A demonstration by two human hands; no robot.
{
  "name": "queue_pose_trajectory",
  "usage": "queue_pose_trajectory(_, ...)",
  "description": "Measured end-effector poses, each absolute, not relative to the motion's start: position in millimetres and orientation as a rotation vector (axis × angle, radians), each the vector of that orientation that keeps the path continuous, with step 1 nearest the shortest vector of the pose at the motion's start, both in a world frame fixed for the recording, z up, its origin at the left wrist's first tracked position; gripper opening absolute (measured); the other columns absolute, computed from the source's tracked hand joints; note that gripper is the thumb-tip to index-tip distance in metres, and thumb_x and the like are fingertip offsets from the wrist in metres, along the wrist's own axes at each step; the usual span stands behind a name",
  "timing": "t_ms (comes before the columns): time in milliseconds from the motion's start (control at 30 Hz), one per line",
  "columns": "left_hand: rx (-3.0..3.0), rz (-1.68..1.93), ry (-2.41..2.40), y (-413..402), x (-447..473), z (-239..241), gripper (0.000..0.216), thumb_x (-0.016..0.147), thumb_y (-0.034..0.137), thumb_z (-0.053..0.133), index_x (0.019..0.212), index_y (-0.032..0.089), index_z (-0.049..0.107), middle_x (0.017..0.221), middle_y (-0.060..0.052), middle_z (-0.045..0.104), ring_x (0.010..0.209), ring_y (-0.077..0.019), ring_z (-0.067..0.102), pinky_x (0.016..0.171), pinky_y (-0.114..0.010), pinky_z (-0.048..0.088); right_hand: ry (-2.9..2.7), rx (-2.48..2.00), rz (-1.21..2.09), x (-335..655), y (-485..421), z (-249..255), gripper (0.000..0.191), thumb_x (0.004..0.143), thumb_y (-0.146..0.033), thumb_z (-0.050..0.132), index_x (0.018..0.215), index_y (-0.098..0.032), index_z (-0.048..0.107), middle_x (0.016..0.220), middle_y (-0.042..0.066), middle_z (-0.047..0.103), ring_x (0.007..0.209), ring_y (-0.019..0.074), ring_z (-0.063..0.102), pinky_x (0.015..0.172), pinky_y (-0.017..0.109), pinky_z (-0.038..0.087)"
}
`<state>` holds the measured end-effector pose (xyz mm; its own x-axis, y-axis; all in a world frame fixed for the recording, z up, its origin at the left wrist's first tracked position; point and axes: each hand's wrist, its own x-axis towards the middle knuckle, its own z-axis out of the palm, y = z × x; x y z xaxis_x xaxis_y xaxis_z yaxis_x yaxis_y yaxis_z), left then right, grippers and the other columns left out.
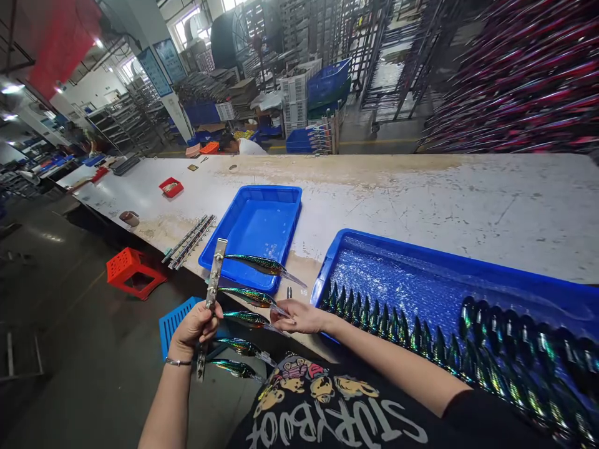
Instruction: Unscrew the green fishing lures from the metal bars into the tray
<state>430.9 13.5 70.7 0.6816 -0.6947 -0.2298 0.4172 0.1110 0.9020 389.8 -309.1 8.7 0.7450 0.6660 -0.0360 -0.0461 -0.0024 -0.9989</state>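
Observation:
My left hand (199,324) is closed around a flat metal clip bar (216,274), held tilted over the table's near edge. Several shiny green fishing lures (255,263) stick out to the right from its clips, their clear bills pointing away from the bar. My right hand (299,317) pinches the bill end of one of the middle lures (248,296); which of two neighbouring lures the fingertips grip is partly hidden. To the right, a large blue tray (344,240) lined with bubble wrap holds rows of similar green lures (421,340).
A shallower blue tray (266,218) lies just beyond the bar. Left of it are stacked metal bars (189,243), a small red box (171,187) and a brown cup (129,218). A red stool (133,271) and a blue stool (175,321) stand below. Another person (246,146) is beyond the table.

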Motion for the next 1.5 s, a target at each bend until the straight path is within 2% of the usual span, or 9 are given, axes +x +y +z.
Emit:
queue_pose_trajectory(167,1.215,-0.836,-0.248,16,430,69,0.039,0.086,0.051,0.072,0.091,0.013,0.063,0.046,0.009,0.04,0.03,-0.0023,0.027,0.034,-0.012,0.021,-0.549,-1.471,0.572,387,-304,2,0.012,0.076,-0.028,0.063,0.078,-0.018,0.055,0.063,-0.007,0.042,0.058,0.0082,0.035,0.053,0.022,0.029)
queue_pose_trajectory(400,1.169,-0.756,-0.278,24,436,66,0.035,0.091,0.048,0.067,0.096,0.014,0.064,0.047,0.01,0.039,0.03,-0.002,0.026,0.035,-0.011,0.021,-0.095,-1.053,0.435,388,-301,-21,0.032,0.075,-0.044,0.069,0.078,-0.021,0.047,0.059,-0.01,0.042,0.048,0.0051,0.03,0.047,0.02,0.024)
queue_pose_trajectory(500,1.142,-0.703,-0.311,23,440,71,0.033,0.093,0.047,0.064,0.098,0.015,0.065,0.047,0.01,0.038,0.03,-0.002,0.026,0.035,-0.011,0.021,-0.041,-1.049,0.448,386,-304,-27,0.027,0.073,-0.038,0.069,0.081,-0.02,0.051,0.07,-0.005,0.058,0.05,0.0055,0.042,0.047,0.019,0.03)
queue_pose_trajectory(567,1.127,-0.674,-0.322,18,443,74,0.032,0.094,0.047,0.063,0.099,0.015,0.065,0.047,0.011,0.037,0.029,-0.002,0.026,0.036,-0.012,0.022,-0.079,-1.087,0.556,384,-304,-26,0.026,0.071,-0.034,0.069,0.085,-0.018,0.055,0.076,-0.003,0.062,0.052,0.0058,0.046,0.046,0.019,0.032)
queue_pose_trajectory(733,1.104,-0.655,-0.303,-3,451,80,0.032,0.094,0.047,0.063,0.097,0.015,0.066,0.046,0.011,0.034,0.029,-0.0021,0.025,0.037,-0.012,0.026,-0.27,-1.198,0.771,384,-297,-10,0.024,0.075,-0.033,0.067,0.09,-0.016,0.059,0.068,-0.005,0.057,0.054,0.0081,0.049,0.048,0.02,0.035)
queue_pose_trajectory(1067,1.097,-0.698,-0.255,-16,461,81,0.031,0.095,0.046,0.062,0.099,0.015,0.065,0.047,0.01,0.037,0.03,-0.0022,0.024,0.036,-0.012,0.028,-0.511,-1.485,0.759,388,-298,2,0.009,0.077,-0.022,0.061,0.085,-0.017,0.059,0.071,-0.004,0.057,0.061,0.0083,0.048,0.058,0.021,0.037)
queue_pose_trajectory(1300,1.111,-0.616,-0.236,-14,458,88,0.029,0.096,0.044,0.061,0.098,0.016,0.066,0.047,0.011,0.037,0.03,-0.002,0.025,0.037,-0.012,0.029,-0.249,-1.193,0.628,391,-295,-19,0.025,0.076,-0.038,0.067,0.084,-0.02,0.051,0.059,-0.009,0.047,0.051,0.0069,0.041,0.052,0.021,0.034)
queue_pose_trajectory(1400,1.11,-0.543,-0.217,-13,456,95,0.029,0.096,0.044,0.062,0.097,0.015,0.065,0.048,0.011,0.037,0.03,-0.002,0.024,0.037,-0.013,0.028,-0.112,-1.128,0.543,392,-302,-30,0.03,0.078,-0.045,0.065,0.084,-0.021,0.048,0.066,-0.006,0.055,0.051,0.0066,0.043,0.052,0.022,0.034)
queue_pose_trajectory(1500,1.083,-0.513,-0.19,-14,456,102,0.029,0.096,0.044,0.061,0.095,0.015,0.064,0.048,0.011,0.035,0.031,-0.0024,0.023,0.036,-0.013,0.027,-0.257,-1.213,0.693,387,-305,-32,0.033,0.079,-0.048,0.068,0.089,-0.019,0.055,0.076,-0.002,0.061,0.055,0.0077,0.046,0.052,0.023,0.036)
